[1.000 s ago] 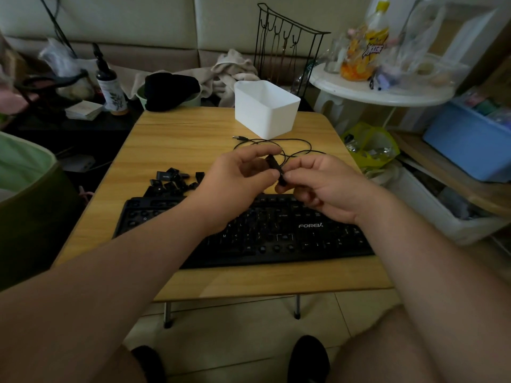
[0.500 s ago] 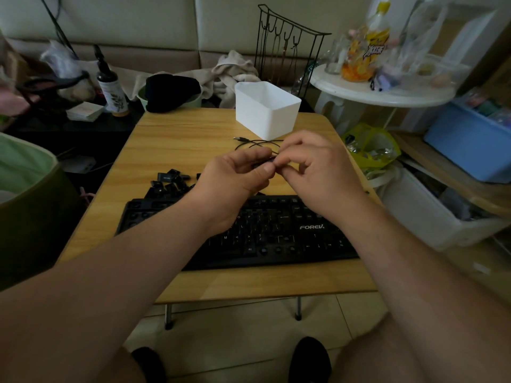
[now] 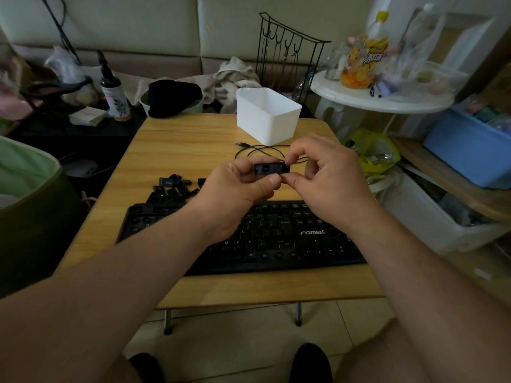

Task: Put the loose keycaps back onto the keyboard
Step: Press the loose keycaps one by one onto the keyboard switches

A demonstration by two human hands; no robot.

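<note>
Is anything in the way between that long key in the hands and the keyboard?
Nothing visible. The long keycap, pinched by the left hand and right hand, is above the keyboard. Only the person's own wrists lie over the keys.

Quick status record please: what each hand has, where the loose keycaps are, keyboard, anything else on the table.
left hand: pinches the left end of a long keycap
right hand: pinches its right end
keycap: held above the table, underside toward the camera
loose keycaps: pile on the table, just beyond the keyboard's left end
keyboard: flat at the near edge, several caps missing
also on table: white bin, black cable
</note>
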